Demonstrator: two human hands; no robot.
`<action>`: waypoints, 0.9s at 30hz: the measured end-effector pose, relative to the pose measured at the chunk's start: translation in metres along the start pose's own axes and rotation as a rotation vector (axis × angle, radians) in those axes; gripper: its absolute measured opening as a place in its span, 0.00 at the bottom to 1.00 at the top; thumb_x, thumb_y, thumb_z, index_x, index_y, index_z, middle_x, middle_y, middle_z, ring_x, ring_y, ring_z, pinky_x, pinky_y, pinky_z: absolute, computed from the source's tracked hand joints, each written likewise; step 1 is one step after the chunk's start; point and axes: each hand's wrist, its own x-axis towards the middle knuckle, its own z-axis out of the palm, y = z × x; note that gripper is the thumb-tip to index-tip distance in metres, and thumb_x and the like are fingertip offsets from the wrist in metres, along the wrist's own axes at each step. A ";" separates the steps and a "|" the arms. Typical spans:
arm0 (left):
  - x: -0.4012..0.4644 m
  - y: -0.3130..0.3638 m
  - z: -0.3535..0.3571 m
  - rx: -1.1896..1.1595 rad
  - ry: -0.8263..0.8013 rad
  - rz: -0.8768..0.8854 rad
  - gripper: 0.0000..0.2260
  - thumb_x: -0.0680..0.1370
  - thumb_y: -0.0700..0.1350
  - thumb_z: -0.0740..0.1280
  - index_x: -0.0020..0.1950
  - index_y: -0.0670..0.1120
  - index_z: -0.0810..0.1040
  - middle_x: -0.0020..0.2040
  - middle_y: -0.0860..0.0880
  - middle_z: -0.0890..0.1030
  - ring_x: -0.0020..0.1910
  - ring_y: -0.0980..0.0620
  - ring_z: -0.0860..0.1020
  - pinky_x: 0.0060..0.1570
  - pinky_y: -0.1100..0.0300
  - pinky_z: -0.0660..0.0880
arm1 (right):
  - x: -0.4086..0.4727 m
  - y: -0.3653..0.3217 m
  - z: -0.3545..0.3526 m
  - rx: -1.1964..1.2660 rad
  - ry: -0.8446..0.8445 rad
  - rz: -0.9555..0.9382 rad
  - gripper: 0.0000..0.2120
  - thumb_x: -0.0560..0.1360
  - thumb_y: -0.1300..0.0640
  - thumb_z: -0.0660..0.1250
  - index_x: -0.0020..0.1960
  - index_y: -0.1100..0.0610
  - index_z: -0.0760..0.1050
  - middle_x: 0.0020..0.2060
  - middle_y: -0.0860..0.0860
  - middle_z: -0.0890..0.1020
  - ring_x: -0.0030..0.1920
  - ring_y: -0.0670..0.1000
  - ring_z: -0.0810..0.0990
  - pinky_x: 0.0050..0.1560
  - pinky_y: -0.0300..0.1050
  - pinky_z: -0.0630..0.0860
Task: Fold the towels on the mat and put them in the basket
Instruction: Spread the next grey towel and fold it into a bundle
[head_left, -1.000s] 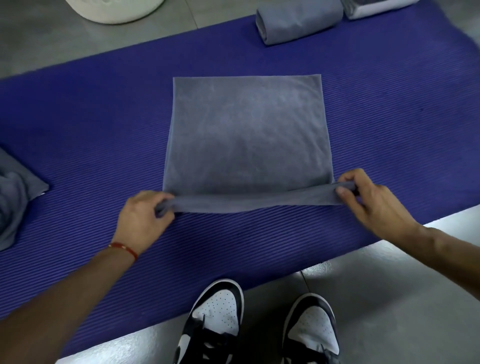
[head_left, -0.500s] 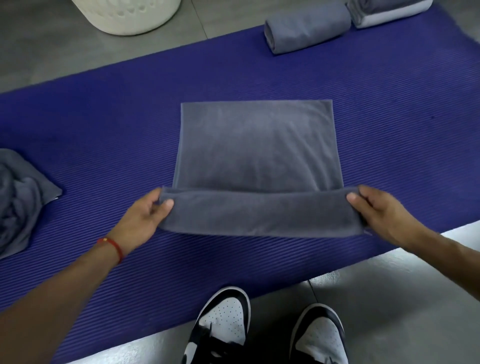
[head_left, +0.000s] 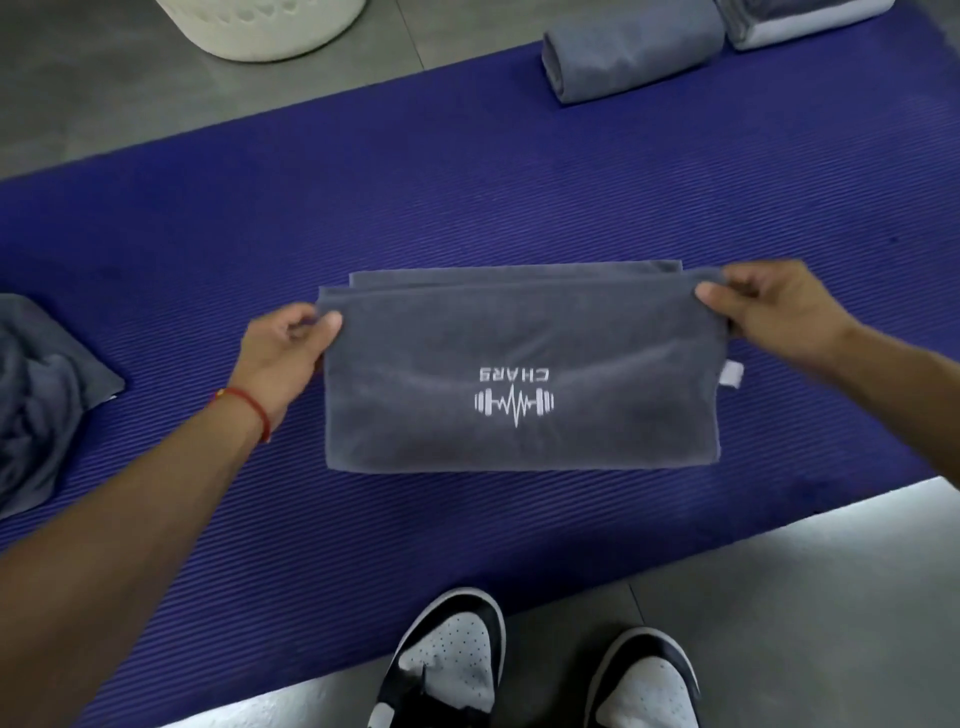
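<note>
The grey towel lay on the mat, its folded-over flap pinched at either far corner by the left hand and right hand. Just beyond the fingertips the lower edge peeked out; I'd have squared those edges before letting go.

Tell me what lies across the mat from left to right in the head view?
Crumpled towel → left hand → grey towel with a logo → right hand.
</note>
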 end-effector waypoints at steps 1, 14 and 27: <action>0.020 0.001 0.006 0.044 0.025 -0.005 0.05 0.81 0.47 0.70 0.51 0.46 0.83 0.43 0.52 0.86 0.42 0.55 0.84 0.42 0.60 0.80 | 0.013 -0.002 0.001 -0.039 0.031 0.008 0.08 0.81 0.54 0.70 0.51 0.57 0.85 0.45 0.53 0.88 0.47 0.51 0.87 0.55 0.54 0.84; 0.078 0.000 0.028 0.455 0.139 -0.031 0.12 0.79 0.56 0.68 0.48 0.47 0.81 0.45 0.49 0.83 0.50 0.44 0.82 0.55 0.47 0.80 | 0.064 0.006 0.034 -0.206 0.263 0.099 0.14 0.79 0.51 0.73 0.55 0.63 0.81 0.52 0.57 0.86 0.55 0.55 0.84 0.57 0.41 0.74; -0.038 -0.007 0.132 1.083 -0.135 0.740 0.23 0.80 0.53 0.61 0.76 0.55 0.68 0.82 0.45 0.59 0.81 0.37 0.54 0.73 0.30 0.57 | 0.006 0.053 0.070 -0.536 0.262 0.221 0.39 0.72 0.24 0.53 0.54 0.60 0.77 0.56 0.58 0.79 0.55 0.62 0.79 0.47 0.56 0.76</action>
